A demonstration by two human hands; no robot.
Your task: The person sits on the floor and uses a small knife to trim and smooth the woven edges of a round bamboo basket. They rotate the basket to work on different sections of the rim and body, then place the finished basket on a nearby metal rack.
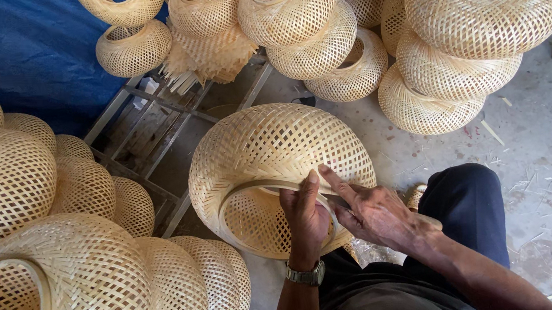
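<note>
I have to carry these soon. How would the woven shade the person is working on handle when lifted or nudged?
The woven shade is open lattice of thin strips, so probably light for its size. Its rounded body would likely roll if nudged. The weave may flex or crush under squeezing; the rim hoop that the left hand grips looks stiffer.

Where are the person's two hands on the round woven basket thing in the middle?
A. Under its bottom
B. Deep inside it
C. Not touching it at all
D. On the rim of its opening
D: the left hand and the right hand both press on the ring-shaped rim of the woven bamboo shade, right at the edge of its opening, thumb and fingers lying along the hoop.
</note>
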